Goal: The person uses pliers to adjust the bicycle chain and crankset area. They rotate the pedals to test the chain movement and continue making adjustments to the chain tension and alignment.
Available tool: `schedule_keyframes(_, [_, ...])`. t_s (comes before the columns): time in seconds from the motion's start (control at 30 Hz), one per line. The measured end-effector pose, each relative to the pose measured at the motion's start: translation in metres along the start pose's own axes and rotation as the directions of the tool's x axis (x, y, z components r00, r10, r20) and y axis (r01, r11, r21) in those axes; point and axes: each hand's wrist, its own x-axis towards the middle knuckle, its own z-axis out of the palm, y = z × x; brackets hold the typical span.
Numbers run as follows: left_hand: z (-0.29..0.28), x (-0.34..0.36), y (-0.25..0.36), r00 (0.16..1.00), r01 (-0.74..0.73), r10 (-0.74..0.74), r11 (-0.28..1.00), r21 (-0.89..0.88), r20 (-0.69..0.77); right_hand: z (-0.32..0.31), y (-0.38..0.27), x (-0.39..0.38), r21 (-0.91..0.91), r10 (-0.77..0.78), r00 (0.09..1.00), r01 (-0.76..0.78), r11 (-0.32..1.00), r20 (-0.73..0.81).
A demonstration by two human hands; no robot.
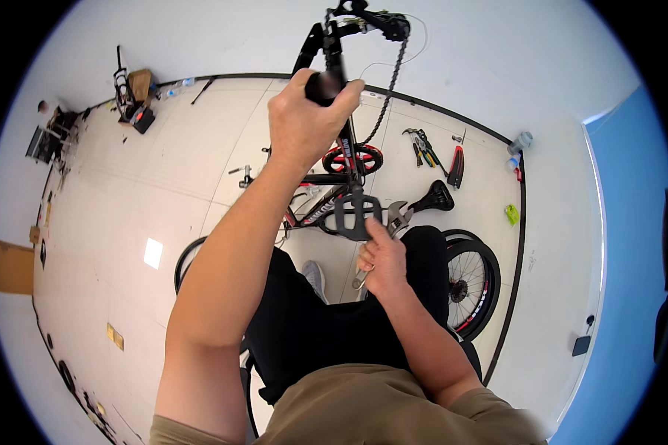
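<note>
Over tiles (126, 282), wrench head (398, 216) juts beyond clenched right grip (386, 265), left grip (302, 122) clasping bike (346, 146).

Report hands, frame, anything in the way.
Left hand gripping frame. Right hand holding wrench beside pedal. Frame's derailleur end up. Chain dangling near left hand; nothing seen blocking either hand.

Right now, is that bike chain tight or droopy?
Droopy: the chain hangs in a bowed curve from the black derailleur, not in a straight line. I cannot tell where its lower end goes.
</note>
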Motion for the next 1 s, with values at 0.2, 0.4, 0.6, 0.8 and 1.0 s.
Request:
schedule_keyframes(0.2, [0.001,-0.001,0.000,0.999,0.042,-0.042,0.999,-0.026,-0.010,0.015,0.021,0.004,-0.083,0.067,0.996,-0.063,0.995,0.056])
schedule_keyframes(0.4, [0.001,-0.001,0.000,0.999,0.051,-0.051,0.997,-0.060,-0.001,0.016,0.029,0.012,-0.017,0.118,0.991,-0.117,0.993,0.058])
schedule_keyframes(0.6, [-0.002,-0.002,0.003,0.999,0.042,-0.041,0.999,-0.011,0.018,0.002,0.009,0.009,0.032,0.103,0.993,-0.105,0.994,0.050])
schedule_keyframes(0.8, [0.001,0.000,-0.003,0.999,0.036,-0.036,0.999,-0.024,0.015,-0.042,-0.026,0.016,0.088,-0.018,1.000,0.018,0.996,0.003])
schedule_keyframes(1.0, [0.001,0.005,0.002,0.999,0.051,-0.051,0.999,0.016,0.009,-0.049,-0.055,0.006,-0.282,-0.336,0.924,0.278,0.918,-0.183])
